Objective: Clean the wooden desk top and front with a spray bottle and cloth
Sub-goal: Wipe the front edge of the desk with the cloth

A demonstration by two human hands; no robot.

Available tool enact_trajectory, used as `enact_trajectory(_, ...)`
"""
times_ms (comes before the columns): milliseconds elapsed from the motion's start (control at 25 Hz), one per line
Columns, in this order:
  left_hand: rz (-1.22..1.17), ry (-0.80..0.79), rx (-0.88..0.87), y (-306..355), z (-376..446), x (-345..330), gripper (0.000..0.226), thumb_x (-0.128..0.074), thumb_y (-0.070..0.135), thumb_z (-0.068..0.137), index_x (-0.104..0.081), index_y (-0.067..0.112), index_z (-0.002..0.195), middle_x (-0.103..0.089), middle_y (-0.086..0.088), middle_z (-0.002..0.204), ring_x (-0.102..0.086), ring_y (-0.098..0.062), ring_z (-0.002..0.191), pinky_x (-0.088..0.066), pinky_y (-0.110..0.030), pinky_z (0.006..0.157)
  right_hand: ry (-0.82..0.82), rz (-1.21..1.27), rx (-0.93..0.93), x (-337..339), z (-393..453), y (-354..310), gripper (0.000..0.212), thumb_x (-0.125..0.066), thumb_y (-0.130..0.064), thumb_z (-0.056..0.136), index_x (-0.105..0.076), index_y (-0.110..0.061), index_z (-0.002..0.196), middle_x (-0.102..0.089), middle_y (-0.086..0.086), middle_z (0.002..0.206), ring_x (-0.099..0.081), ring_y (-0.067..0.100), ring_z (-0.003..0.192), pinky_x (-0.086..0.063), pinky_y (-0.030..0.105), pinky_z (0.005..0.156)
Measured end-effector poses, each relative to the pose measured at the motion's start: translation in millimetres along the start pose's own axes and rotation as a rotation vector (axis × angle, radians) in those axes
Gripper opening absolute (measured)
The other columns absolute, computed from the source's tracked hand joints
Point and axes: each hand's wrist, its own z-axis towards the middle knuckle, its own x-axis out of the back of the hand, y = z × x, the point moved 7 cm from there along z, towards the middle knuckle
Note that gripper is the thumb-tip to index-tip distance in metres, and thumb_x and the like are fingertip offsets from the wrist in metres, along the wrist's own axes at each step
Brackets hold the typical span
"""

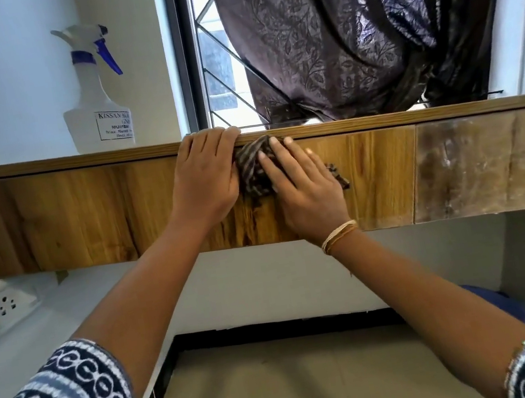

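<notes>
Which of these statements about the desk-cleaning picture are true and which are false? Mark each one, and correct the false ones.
1. The spray bottle stands on the desk top at the left. True.
2. The left hand holds the spray bottle. False: its fingers hook over the desk's top edge, and nothing touches the bottle.
3. The right hand presses a striped cloth flat against the desk front. True.
4. The cloth lies on the floor. False: it is on the wooden front, under the right hand.
5. A dark curtain hangs at the window above the desk. True.
</notes>
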Motion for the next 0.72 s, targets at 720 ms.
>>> enact_trajectory(720, 0.080, 0.016, -0.032, -1, -2, -4, 0.041, -0.043, 0.034, 0.100, -0.048, 0.009, 0.133, -0.055, -0.011, 0.124, -0.049, -0.030, 0.115, -0.035, -0.040, 0.104, -0.078, 0.041, 0.018, -8, -96, -7, 0.063, -0.060, -0.008, 0.091, -0.036, -0.014, 0.149, -0.031, 0.012, 0.156, -0.027, 0.029, 0.146, -0.021, 0.043, 0.119)
